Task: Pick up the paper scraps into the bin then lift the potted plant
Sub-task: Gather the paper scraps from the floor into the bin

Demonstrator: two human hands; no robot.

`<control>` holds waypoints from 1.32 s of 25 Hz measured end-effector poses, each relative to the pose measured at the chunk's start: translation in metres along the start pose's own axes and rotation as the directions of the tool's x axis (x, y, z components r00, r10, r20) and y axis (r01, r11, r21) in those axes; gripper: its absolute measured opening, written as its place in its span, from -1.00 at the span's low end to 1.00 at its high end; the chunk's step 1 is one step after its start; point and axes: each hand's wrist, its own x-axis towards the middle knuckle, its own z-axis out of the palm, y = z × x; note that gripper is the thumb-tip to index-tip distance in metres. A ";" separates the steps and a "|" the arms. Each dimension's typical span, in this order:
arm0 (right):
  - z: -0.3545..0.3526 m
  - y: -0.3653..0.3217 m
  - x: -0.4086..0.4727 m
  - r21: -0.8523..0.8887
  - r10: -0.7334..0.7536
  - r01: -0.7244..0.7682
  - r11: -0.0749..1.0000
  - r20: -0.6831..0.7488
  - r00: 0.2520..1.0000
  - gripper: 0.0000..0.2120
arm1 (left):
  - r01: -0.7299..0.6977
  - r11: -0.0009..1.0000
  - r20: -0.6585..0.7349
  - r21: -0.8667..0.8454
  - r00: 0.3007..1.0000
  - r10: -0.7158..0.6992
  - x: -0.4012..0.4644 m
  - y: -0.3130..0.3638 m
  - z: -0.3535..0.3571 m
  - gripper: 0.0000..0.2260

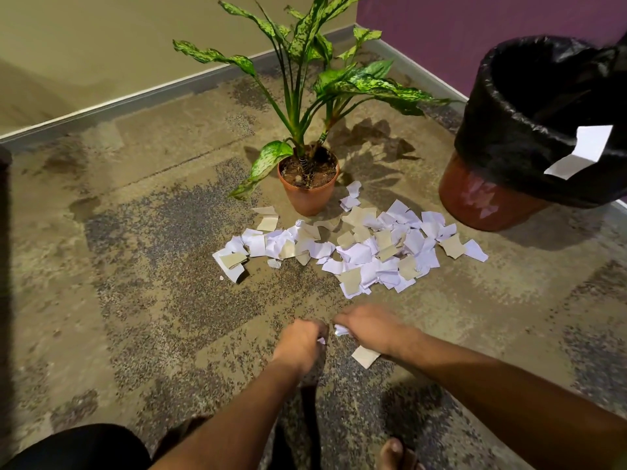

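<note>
Both hands worked low over the floor (135, 300): left hand (300, 339) and right hand (368, 329) each pinched paper scraps (341, 330) in curled fingers; compact each handful before carrying it to the bin (529, 130)

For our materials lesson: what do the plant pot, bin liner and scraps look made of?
Plant pot: likely plastic, smooth matte terracotta colour. Bin liner: thin glossy black plastic film, crinkled. Scraps: torn paper, white and tan, matte.

Count: one potted plant (308, 184), one bin (529, 137) with one black liner (502, 130), two hands in view, left hand (300, 340) and right hand (368, 329), and paper scraps (356, 245) too many and overlapped to count.
</note>
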 end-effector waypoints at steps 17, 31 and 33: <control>0.002 0.012 -0.031 0.230 -0.153 0.100 0.968 0.226 0.962 -0.89 | 0.147 0.988 -0.068 -0.041 0.986 -0.149 -0.004 -0.012 0.015 -0.84; 0.002 0.010 -0.068 0.341 -0.052 -0.028 0.940 0.224 0.973 -0.88 | 0.272 0.901 -0.057 -0.339 0.950 -0.308 0.008 0.013 -0.014 -0.80; 0.008 0.004 -0.073 0.235 -0.138 0.085 0.968 0.218 0.966 -0.90 | 0.268 0.896 -0.064 -0.354 0.949 -0.309 0.011 0.018 -0.017 -0.81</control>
